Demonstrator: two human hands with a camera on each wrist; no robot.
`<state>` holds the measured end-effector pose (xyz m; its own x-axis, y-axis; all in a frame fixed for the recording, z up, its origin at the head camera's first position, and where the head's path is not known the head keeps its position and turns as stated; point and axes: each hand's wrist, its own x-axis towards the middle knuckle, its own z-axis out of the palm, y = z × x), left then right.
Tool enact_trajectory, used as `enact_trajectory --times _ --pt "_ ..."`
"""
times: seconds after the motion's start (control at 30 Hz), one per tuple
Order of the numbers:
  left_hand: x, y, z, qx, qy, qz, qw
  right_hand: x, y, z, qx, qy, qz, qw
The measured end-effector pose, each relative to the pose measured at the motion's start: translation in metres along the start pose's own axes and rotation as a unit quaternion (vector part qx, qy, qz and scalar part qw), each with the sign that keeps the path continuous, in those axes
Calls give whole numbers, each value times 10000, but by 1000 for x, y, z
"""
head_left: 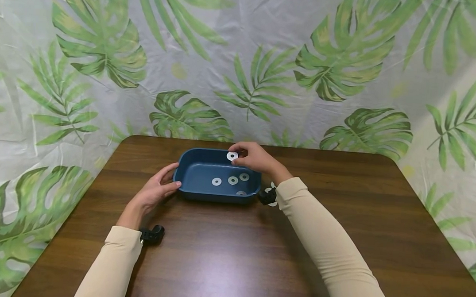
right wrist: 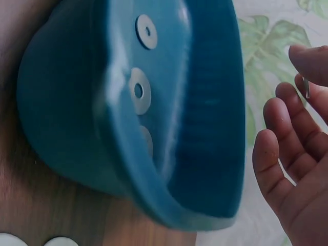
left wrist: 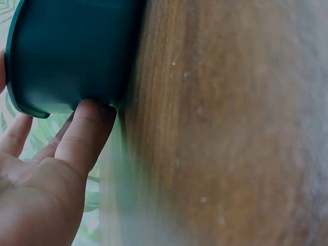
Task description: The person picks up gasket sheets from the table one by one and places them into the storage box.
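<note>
Right fingers (head_left: 241, 146) on one washer (head_left: 228, 156), four others (head_left: 229, 181) in tray (head_left: 197, 177)

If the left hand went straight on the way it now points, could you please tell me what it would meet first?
Most likely the blue container: the left hand touches its end, with no clear gap left to cross.

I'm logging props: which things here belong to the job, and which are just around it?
Job:
blue rectangular dish, held by left hand
pale round washer, pinched by right hand
matching washers inside
pale partly hidden discs beside the dish

Just around:
brown wooden table
green leaf-print cloth
black wrist cameras
</note>
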<state>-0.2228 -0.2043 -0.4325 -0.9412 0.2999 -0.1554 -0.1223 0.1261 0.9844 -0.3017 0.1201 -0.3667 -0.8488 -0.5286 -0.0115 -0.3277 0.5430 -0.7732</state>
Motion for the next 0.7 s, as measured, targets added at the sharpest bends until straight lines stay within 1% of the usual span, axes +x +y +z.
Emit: enact_trajectory --times 0.23,0.5,0.7 --pt "-1 0 -2 77 -26 -18 10000 4 -3 7 94 -51 -29 9999" --pt "-1 -1 -1 -58 -13 -21 10000 7 -5 14 -3 -96 -84 9999" --pt "0 -1 -1 -103 -7 0 9999 9 -6 18 144 -103 -89 9998"
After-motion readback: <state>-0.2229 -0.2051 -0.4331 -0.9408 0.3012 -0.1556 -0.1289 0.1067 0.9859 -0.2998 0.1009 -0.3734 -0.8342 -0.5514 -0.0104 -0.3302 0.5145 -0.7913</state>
